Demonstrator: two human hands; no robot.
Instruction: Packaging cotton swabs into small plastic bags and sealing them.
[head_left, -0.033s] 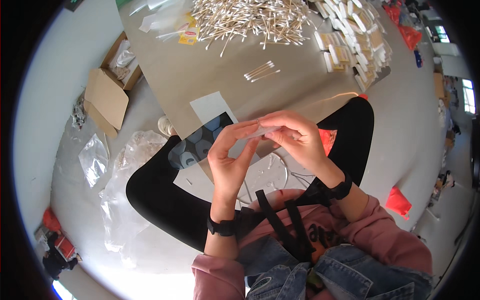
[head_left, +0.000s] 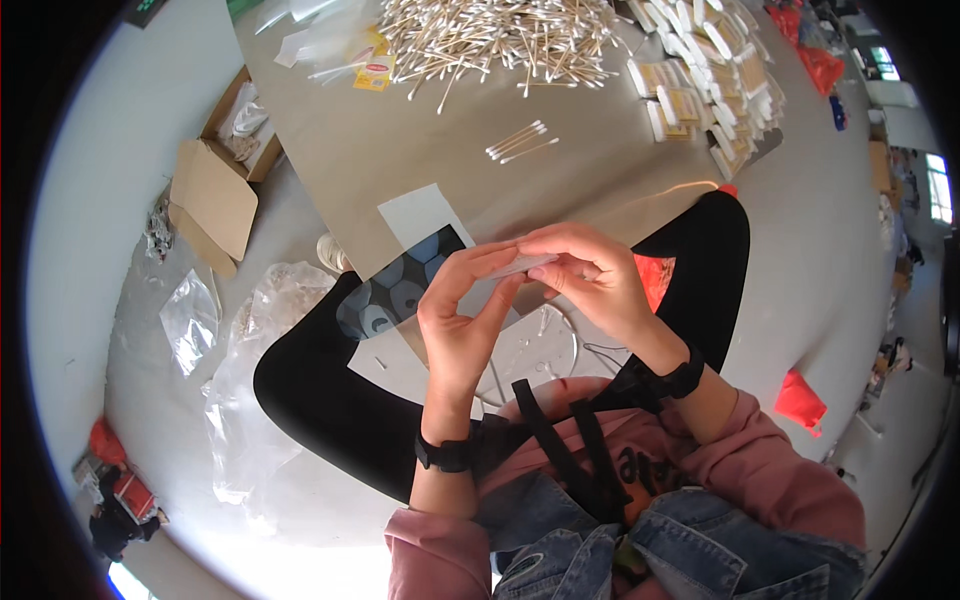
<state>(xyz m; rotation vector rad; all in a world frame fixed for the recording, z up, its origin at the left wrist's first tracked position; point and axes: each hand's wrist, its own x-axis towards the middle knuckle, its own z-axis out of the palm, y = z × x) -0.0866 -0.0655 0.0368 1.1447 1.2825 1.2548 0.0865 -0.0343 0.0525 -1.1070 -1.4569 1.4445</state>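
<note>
My left hand (head_left: 462, 315) and my right hand (head_left: 592, 275) meet in front of me above my lap. Both pinch a small, flat, clear plastic packet (head_left: 527, 265) between fingertips and thumbs. I cannot tell what is inside it. On the brown board (head_left: 400, 160) ahead lie three loose cotton swabs (head_left: 520, 141). Behind them is a big heap of cotton swabs (head_left: 500, 35). Several filled small packets (head_left: 710, 80) are stacked at the far right of the board.
An open cardboard box (head_left: 215, 175) stands on the floor to the left. Crumpled clear plastic bags (head_left: 255, 370) lie beside my left leg. Red bags (head_left: 800, 400) lie on the floor at the right. A yellow packet (head_left: 375, 70) rests near the swab heap.
</note>
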